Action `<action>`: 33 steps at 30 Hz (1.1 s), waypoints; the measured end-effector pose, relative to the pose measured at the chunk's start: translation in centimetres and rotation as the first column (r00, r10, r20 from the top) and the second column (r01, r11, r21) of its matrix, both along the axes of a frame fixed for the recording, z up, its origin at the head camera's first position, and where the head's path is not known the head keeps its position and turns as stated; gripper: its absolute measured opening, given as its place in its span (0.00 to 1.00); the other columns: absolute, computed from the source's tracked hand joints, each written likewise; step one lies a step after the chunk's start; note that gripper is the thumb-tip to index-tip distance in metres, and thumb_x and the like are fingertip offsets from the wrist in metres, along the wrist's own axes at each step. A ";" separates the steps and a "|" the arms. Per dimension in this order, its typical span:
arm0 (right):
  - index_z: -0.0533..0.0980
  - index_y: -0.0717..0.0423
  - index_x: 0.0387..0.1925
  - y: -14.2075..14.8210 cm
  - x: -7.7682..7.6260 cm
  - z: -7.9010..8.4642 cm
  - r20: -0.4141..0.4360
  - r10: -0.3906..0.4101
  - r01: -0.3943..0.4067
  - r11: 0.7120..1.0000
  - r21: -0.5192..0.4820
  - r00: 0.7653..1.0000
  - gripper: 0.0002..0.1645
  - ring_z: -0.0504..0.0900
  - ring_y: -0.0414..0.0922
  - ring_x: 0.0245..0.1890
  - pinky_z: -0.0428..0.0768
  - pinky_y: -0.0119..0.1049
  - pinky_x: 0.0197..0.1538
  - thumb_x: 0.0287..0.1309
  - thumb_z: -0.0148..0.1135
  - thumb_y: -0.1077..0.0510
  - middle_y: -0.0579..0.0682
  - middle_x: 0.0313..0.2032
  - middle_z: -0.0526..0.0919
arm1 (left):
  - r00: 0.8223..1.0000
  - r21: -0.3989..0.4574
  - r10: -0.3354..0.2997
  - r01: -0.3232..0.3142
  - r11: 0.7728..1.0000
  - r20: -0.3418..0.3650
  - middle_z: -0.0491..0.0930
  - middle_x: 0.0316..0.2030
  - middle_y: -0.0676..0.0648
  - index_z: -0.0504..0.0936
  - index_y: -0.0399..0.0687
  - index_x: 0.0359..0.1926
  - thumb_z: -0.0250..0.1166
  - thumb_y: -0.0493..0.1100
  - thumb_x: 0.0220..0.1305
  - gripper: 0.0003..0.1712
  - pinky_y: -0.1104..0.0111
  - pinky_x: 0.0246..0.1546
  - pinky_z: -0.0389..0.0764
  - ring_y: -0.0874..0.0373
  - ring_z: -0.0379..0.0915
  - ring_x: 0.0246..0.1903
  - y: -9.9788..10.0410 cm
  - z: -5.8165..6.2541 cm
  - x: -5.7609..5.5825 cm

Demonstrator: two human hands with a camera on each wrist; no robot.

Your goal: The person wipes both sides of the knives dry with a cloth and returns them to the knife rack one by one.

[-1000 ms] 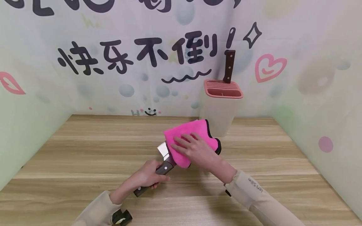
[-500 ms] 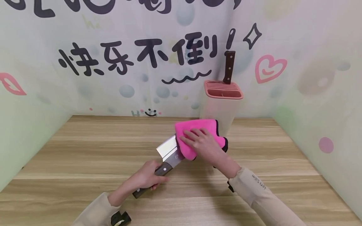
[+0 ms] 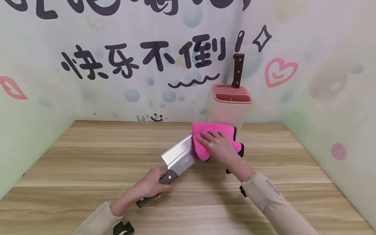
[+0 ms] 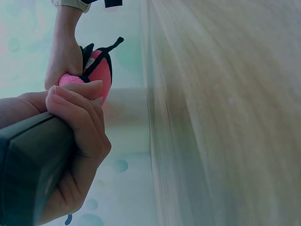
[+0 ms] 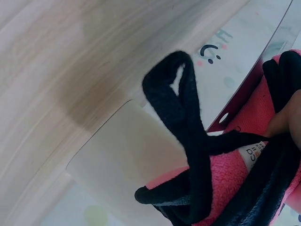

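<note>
My left hand [image 3: 151, 182] grips the dark riveted handle of a cleaver [image 3: 180, 160], whose broad blade points up and right above the table. In the left wrist view, its fingers curl round that handle [image 4: 28, 160]. A pink cloth [image 3: 201, 150] with black edging is folded over the far end of the blade, hiding the tip. My right hand [image 3: 221, 148] holds the cloth against the blade, fingers spread on top. Seen from the right wrist, the thumb [image 5: 288, 117] presses the cloth's underside and a black hanging loop [image 5: 174, 94] dangles from it.
Just behind the cloth stands a white knife block [image 3: 224, 112] with a pink slotted top. One brown-handled knife [image 3: 238, 70] sticks up out of it. The wood-grain table [image 3: 88, 163] meets a printed back wall [image 3: 111, 98] and pale side walls.
The right hand and cloth have slid right and slightly up along the blade, away from the handle, uncovering more metal. The left hand and cleaver have hardly moved.
</note>
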State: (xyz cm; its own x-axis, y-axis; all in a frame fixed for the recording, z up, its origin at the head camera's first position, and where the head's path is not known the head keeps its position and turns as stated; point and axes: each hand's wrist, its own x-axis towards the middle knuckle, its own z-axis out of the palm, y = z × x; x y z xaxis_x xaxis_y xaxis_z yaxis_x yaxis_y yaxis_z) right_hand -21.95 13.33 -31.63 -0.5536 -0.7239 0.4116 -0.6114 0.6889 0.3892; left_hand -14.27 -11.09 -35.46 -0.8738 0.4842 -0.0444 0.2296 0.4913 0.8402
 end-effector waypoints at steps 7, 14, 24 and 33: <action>0.73 0.51 0.53 0.7 -0.3 -0.2 0.019 -0.042 0.042 0.999 -0.019 0.999 0.27 0.73 0.53 0.48 0.74 0.47 0.46 0.48 0.61 0.68 0.54 0.51 0.75 | 1.000 -0.004 0.005 -0.006 1.000 -0.019 0.66 0.05 0.54 0.68 0.40 0.19 0.65 0.36 0.49 0.13 0.74 0.05 0.66 0.69 0.60 0.04 -0.2 0.0 0.1; 0.73 0.51 0.53 0.7 -0.3 -0.3 0.008 -0.064 0.064 0.998 -0.013 0.998 0.27 0.73 0.53 0.48 0.74 0.47 0.45 0.47 0.62 0.67 0.53 0.51 0.75 | 1.000 0.002 0.000 0.000 1.000 -0.031 0.66 0.05 0.53 0.68 0.40 0.19 0.66 0.37 0.49 0.13 0.73 0.05 0.66 0.69 0.60 0.04 -0.2 0.1 0.0; 0.73 0.50 0.52 0.3 0.1 -0.2 -0.046 -0.076 0.077 0.997 0.024 0.996 0.27 0.72 0.52 0.48 0.74 0.45 0.44 0.47 0.63 0.65 0.53 0.50 0.75 | 1.000 -0.009 0.007 -0.007 1.000 -0.007 0.65 0.06 0.54 0.68 0.39 0.20 0.64 0.35 0.49 0.12 0.73 0.05 0.67 0.68 0.60 0.05 -0.1 0.0 0.1; 0.74 0.49 0.51 -0.6 0.6 -0.4 -0.099 -0.035 0.042 0.997 0.069 0.994 0.26 0.73 0.51 0.46 0.74 0.44 0.44 0.47 0.63 0.65 0.51 0.48 0.77 | 1.000 -0.015 0.005 -0.005 1.000 -0.011 0.66 0.06 0.54 0.68 0.39 0.20 0.64 0.35 0.50 0.12 0.73 0.05 0.66 0.68 0.60 0.05 0.1 -0.1 0.0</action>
State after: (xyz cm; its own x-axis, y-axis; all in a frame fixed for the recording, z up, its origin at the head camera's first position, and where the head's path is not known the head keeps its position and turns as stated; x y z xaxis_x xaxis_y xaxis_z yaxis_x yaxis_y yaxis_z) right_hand -21.39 12.77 -32.00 -0.5418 -0.7320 0.4131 -0.5416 0.6799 0.4944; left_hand -14.31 -10.99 -35.55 -0.8769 0.4789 -0.0415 0.2365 0.5049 0.8301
